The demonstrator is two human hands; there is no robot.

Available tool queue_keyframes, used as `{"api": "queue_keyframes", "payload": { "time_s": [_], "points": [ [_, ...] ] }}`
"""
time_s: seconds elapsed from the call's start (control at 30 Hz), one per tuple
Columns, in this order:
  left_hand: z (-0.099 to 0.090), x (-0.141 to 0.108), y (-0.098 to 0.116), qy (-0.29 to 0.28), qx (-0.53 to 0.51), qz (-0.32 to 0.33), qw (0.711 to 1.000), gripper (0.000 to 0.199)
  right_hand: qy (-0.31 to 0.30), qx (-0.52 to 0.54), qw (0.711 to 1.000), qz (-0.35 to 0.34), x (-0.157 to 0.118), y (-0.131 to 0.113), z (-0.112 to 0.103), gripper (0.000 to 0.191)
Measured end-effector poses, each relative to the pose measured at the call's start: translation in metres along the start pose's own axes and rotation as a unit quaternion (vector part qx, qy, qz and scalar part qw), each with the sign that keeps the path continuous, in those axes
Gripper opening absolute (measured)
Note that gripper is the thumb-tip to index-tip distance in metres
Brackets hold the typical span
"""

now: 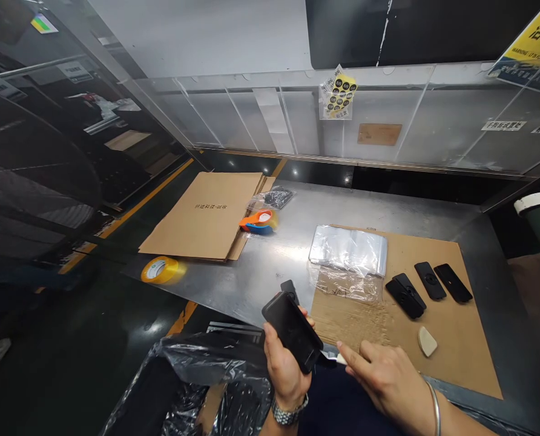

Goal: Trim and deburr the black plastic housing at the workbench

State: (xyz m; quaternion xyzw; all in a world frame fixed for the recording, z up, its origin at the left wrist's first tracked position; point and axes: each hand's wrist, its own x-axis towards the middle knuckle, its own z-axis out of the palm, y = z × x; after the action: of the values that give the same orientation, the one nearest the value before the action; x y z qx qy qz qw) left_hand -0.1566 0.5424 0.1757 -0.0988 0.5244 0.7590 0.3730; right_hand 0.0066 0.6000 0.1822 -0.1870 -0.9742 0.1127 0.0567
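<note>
Black plastic fills my left hand (pixel 284 363): its fingers are wrapped round a phone case (pixel 292 331), held tilted above the near edge of the steel table (pixel 270 266). My right hand (pixel 388 378) sits just beside it with the forefinger stretched out and the others curled; something small and pale shows at the fingertip by the case's lower corner, though I cannot tell whether I am pinching it. One more dark piece (pixel 289 288) pokes up behind the case. Ahead to the right lies a cardboard sheet (pixel 451 345), carrying three black cases (pixel 427 284) in a row, one pale wedge (pixel 427 341) and a stack of clear bags (pixel 348 249), with one loose bag (pixel 347 284) just in front of it. Further left are flattened cartons (pixel 206 215), one orange tape dispenser (pixel 258 221) and one small bag of dark parts (pixel 276 197). A yellow tape roll (pixel 160 270) rests at the table's left edge. Below my left wrist a black bin bag (pixel 197 378) gapes open, close against the table front. Bare steel between the cartons and the sheet leaves open room; clear panels (pixel 388 121) wall off the back.
</note>
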Motion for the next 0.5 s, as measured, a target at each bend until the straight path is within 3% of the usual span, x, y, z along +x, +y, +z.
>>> {"api": "queue_keyframes", "payload": {
  "time_s": [0.23, 0.4, 0.5],
  "points": [
    [0.000, 0.002, 0.000, 0.014, 0.057, -0.037, 0.998, 0.059, 0.018, -0.044, 0.999, 0.000, 0.001, 0.001, 0.004, 0.029],
    [0.002, 0.006, 0.004, -0.025, 0.117, -0.072, 0.990, 0.059, 0.003, 0.047, 0.999, -0.005, 0.003, 0.008, 0.000, 0.020],
    [0.005, 0.006, 0.005, -0.028, 0.136, -0.078, 0.987, 0.056, -0.025, 0.056, 0.998, 0.010, 0.006, 0.011, -0.002, 0.026]
  ]
}}
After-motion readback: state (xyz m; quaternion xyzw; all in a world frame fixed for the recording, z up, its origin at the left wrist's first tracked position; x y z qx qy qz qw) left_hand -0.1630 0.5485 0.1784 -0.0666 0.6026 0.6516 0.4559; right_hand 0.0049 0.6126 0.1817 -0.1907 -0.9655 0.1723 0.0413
